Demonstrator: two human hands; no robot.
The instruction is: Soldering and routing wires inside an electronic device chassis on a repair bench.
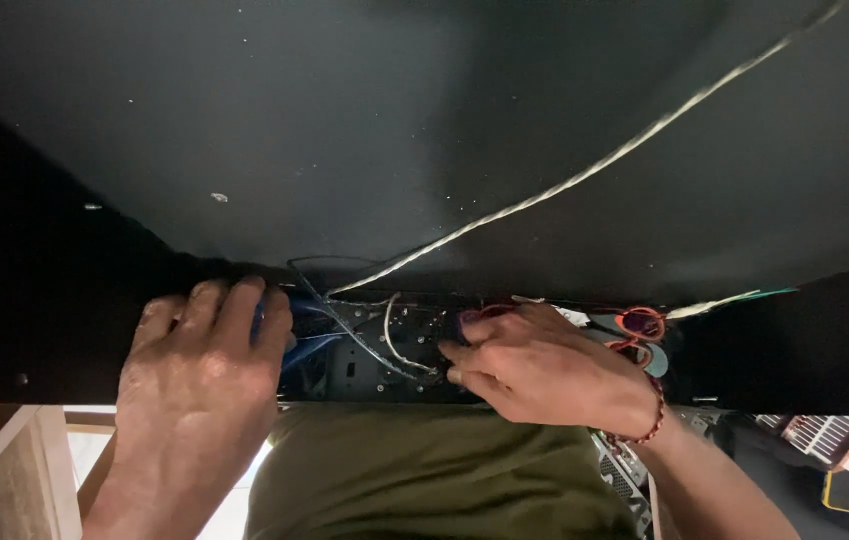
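My left hand (202,360) rests on the edge of a dark open case (364,370), its fingers curled over a blue part (289,335) at the case's left end. My right hand (534,365) reaches into the case from the right, fingertips pinched at thin wires (389,345) near the middle. Whether it grips a wire I cannot tell. A red bead bracelet (644,430) circles the right wrist. Grey and white wires loop across the case's inside.
A large dark panel (394,130) fills the upper view, with a pale braided cable (594,170) running diagonally across it. Red and teal cable loops (641,325) lie right of my hand. Olive cloth (424,470) is below; a pale wooden frame (4,470) stands lower left.
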